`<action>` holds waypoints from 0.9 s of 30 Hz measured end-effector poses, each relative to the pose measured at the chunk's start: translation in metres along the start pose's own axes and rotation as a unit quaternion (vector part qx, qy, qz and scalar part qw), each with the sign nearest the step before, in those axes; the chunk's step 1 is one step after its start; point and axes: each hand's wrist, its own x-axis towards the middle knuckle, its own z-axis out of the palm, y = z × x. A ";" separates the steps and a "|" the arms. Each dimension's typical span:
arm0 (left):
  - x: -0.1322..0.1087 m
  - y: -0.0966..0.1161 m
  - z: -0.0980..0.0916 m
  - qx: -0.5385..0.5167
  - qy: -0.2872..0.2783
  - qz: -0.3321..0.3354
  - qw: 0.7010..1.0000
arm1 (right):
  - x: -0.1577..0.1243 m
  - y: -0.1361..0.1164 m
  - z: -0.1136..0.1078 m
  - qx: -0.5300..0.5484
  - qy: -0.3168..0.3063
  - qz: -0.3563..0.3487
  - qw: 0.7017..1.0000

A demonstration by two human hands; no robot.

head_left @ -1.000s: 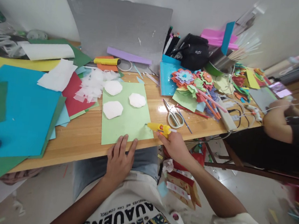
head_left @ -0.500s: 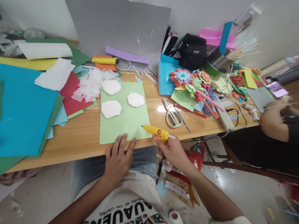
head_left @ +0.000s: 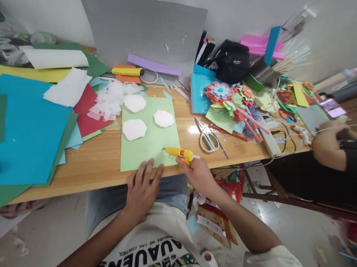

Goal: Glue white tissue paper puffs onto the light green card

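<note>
My right hand (head_left: 198, 173) is wrapped round a yellow glue gun (head_left: 179, 152), whose nozzle points left over the lower right part of a light green sheet of paper (head_left: 145, 147). Whether the nozzle touches the paper I cannot tell. My left hand (head_left: 144, 183) lies with its fingers apart on the sheet's front edge. Three white paper pieces with cut, angular outlines rest on the sheet: an upper left piece (head_left: 135, 103), a right piece (head_left: 163, 118) and a lower left piece (head_left: 134, 129).
Scissors (head_left: 209, 140) lie right of the sheet, near paper flowers (head_left: 219, 92) and a power strip (head_left: 270, 141). Blue paper (head_left: 22, 125) and white tissue scraps (head_left: 108, 100) cover the left. A grey board (head_left: 144, 32) leans at the back. Another person's arm (head_left: 328, 145) is at the far right.
My right hand has moved the glue gun a little left, further over the green sheet. The left hand has stayed at the sheet's front edge.
</note>
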 end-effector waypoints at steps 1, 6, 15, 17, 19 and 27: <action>0.000 0.000 0.000 -0.005 0.001 -0.001 1.000 | -0.002 -0.001 -0.001 -0.003 -0.002 -0.001 1.000; -0.001 -0.001 0.001 -0.010 0.005 0.004 1.000 | -0.017 0.000 -0.009 0.006 0.003 0.028 1.000; 0.000 0.000 0.001 0.006 0.015 0.007 1.000 | -0.012 0.011 -0.014 0.062 0.010 0.086 0.994; 0.001 0.000 0.001 0.015 0.015 0.011 1.000 | -0.006 0.014 -0.010 0.029 0.037 0.059 0.997; 0.001 0.000 0.000 0.022 0.010 0.013 1.000 | -0.002 0.016 -0.005 0.009 0.049 0.038 0.998; 0.002 0.000 0.000 0.034 0.015 0.011 0.999 | -0.010 0.011 0.001 0.032 0.033 0.023 0.999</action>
